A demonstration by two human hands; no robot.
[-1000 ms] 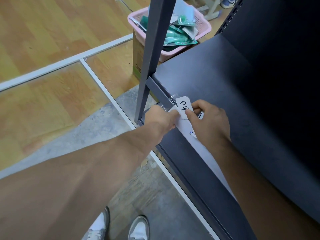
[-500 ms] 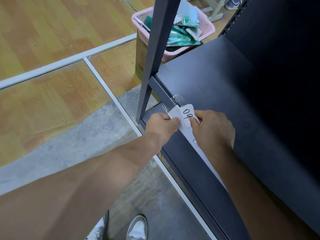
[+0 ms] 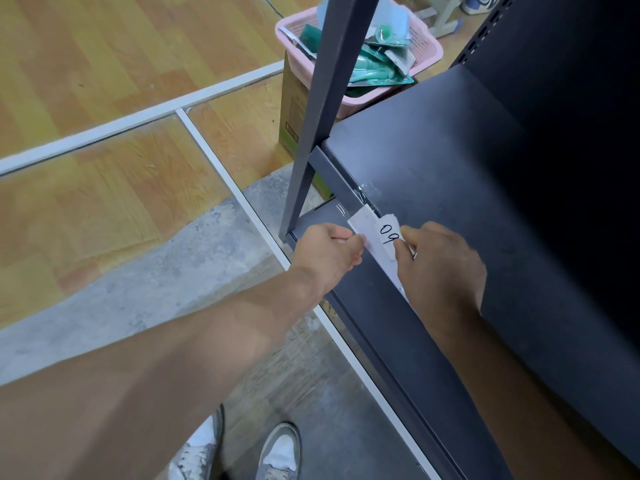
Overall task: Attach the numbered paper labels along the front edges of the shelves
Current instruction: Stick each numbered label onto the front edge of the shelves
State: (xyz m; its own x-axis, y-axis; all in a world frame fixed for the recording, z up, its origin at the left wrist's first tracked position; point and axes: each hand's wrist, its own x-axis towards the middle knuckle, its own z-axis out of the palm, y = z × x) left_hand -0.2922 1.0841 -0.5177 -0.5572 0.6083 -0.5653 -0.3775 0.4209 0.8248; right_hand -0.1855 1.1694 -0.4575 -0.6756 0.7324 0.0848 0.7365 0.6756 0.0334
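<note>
Both forearms ran out of the bottom of the frame, and the fingertips of each hand were tucked out of sight behind knuckles or paper. At the centre of the frame the left hand (image 3: 327, 254) pinched the left end of the paper label (image 3: 385, 236), and the right hand (image 3: 443, 268) pinched its right side, hiding the lower corner. The label, marked with two handwritten digits, sat at the front edge of the dark shelf (image 3: 467, 209), just right of the upright post (image 3: 334, 81). A pale strip continued along that edge and vanished under the right wrist. The post cut across a pink basket (image 3: 427, 51) at the top, whose contents were hard to make out. The shelf top to the right lay bare; the concrete floor (image 3: 207, 265) opened to the left.
</note>
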